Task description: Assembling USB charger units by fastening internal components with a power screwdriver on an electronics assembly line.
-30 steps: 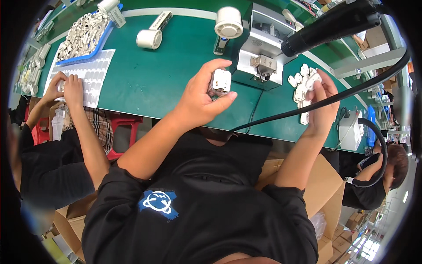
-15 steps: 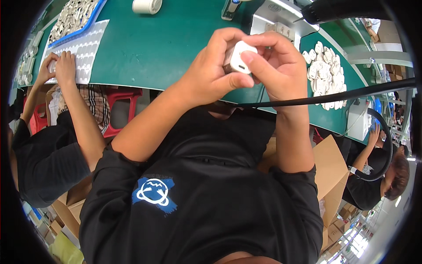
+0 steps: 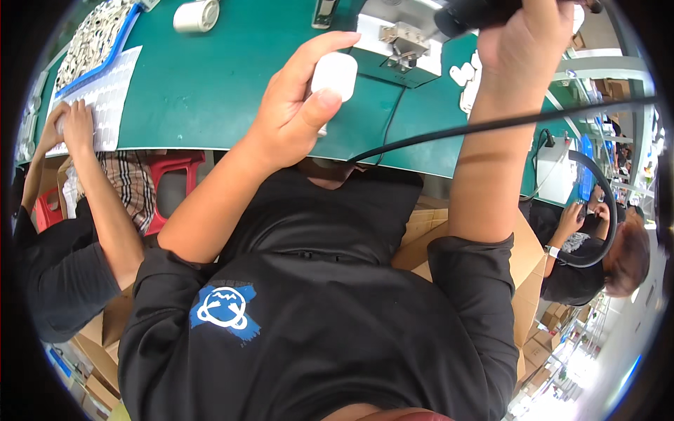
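My left hand [image 3: 291, 105] is closed on a small white rounded case [image 3: 334, 76], with the thumb on its near face and the forefinger stretched past its top. At the upper edge my right hand [image 3: 526, 45] lies on the body of a black electric screwdriver [image 3: 460, 17], seemingly gripping it, though its fingertips leave the picture. The screwdriver points left, toward a grey metal box [image 3: 390, 52] with a small metal mechanism on its front. White plastic parts [image 3: 467, 81] lie beside my right forearm, which hides most of them.
A black cable [image 3: 505, 126] crosses over my right forearm. On the green table [image 3: 232, 91] lie a white roll [image 3: 196, 15], a blue-rimmed tray [image 3: 112, 59] of small parts and a sheet [image 3: 105, 105] under a co-worker's hands. Another person sits at the right.
My right hand has let go of the white case and moved up and right to the screwdriver. My left hand keeps the case, now turned. The whole view has shifted.
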Tool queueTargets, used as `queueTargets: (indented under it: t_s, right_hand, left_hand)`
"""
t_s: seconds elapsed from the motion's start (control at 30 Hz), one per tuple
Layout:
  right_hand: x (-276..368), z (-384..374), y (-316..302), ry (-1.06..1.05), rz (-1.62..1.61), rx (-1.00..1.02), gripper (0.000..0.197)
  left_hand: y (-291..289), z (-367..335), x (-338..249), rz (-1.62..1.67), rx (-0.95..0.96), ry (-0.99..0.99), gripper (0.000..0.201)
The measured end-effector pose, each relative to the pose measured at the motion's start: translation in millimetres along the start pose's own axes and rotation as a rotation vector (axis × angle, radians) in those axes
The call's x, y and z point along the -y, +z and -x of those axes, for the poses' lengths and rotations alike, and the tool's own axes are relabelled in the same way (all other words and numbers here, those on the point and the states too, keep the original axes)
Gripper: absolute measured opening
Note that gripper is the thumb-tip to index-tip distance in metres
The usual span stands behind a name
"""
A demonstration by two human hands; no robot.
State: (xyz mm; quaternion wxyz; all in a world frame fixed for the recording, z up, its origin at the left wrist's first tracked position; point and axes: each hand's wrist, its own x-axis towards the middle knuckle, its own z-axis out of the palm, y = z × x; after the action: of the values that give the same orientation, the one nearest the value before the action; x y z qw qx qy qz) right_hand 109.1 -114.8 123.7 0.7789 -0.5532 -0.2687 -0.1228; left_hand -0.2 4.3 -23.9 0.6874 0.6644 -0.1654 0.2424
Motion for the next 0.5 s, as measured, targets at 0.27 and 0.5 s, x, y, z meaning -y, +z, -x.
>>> queueTargets:
  t_s: [0.27, 0.5]
  right_hand:
    - [-37, 11, -24, 0.111, -0.066, -0.035, 0.017]
    - [-45, 11, -37, 0.157, -0.166, 0.165, 0.017]
  left_hand:
    - [13, 6, 13, 0.108, -0.178, 0.048, 0.052]
    - [13, 6, 11, -0.004, -0.145, 0.043, 0.058]
